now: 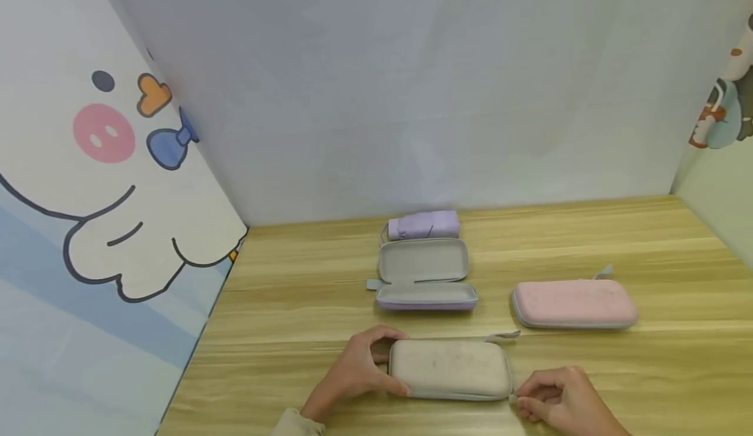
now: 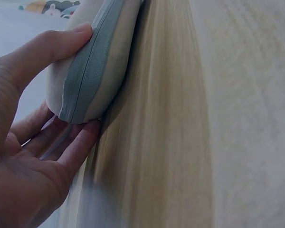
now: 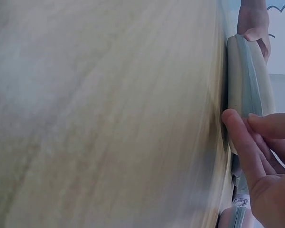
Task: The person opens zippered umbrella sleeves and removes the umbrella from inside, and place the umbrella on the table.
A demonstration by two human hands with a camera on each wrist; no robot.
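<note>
A cream hard zip case, shaped like a glasses case, lies flat on the table with its lid down. My left hand grips its left end, thumb on the front edge and fingers round the back. In the left wrist view the grey zip band runs past my thumb, its two edges together there. At the front right corner, my right hand pinches the small zip pull between thumb and fingers. The pull is mostly covered by fingertips in the right wrist view. A grey strap sticks out behind the case.
Behind the cream case, a purple zip case lies open, showing its grey lining. A folded lilac umbrella is behind that, near the wall. To the right rests a closed pink zip case. Cloth walls border the wooden table.
</note>
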